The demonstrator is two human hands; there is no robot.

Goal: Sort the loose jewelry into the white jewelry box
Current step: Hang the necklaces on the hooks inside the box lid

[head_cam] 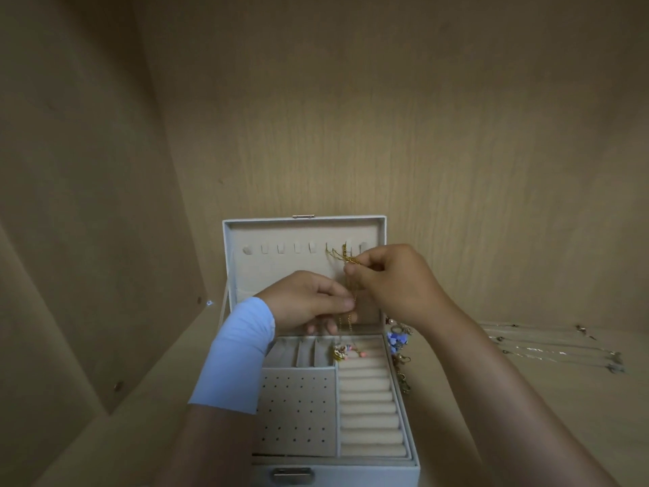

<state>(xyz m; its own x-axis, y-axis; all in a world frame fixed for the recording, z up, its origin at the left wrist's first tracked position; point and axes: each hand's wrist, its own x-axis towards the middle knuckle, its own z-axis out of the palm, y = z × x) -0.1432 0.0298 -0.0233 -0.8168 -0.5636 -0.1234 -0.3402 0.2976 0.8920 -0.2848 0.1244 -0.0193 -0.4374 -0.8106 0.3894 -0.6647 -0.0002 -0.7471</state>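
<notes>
Both hands pinch one gold necklace (350,319): the right hand (393,282) has its grip closed, thumb and forefinger on the chain's upper end just beside the hooks (281,248) in the raised lid (281,275), and the left hand (309,300) pinches it lower down. The chain's long axis runs near upright, with the pendant (342,350) pointing down at the far end of the ring rolls (368,409) inside the white jewelry box (404,416). More loose jewelry (398,340) lies on the shelf (579,398) just right of the box.

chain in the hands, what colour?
Gold. The chain hangs between both hands in front of the box lid; head view shows it best.
</notes>
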